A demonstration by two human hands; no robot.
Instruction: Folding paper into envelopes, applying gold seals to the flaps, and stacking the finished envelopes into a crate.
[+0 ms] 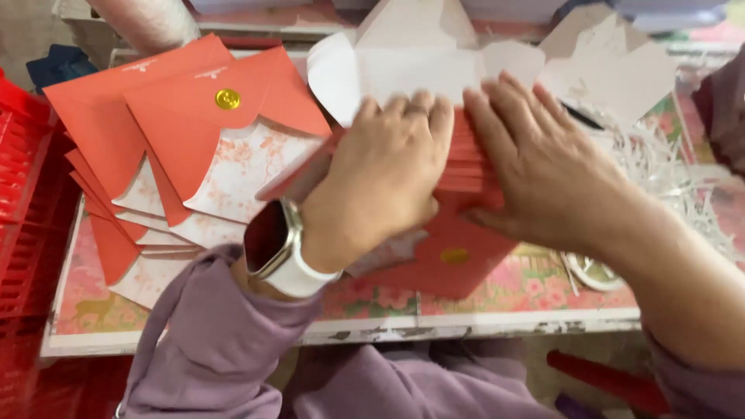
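Left hand and right hand closed flat around a stack of red envelopes at table centre; light, slippery, bendable paper, best squeezed at both ends

Coral-red envelopes with floral-print insides and a gold round seal at upper left; white card box up top; lilac sleeve, pink flowered desk.

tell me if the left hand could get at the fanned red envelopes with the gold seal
Probably yes: the left hand rests on the red envelope stack, and the fanned red envelopes lie uncovered just to its left.
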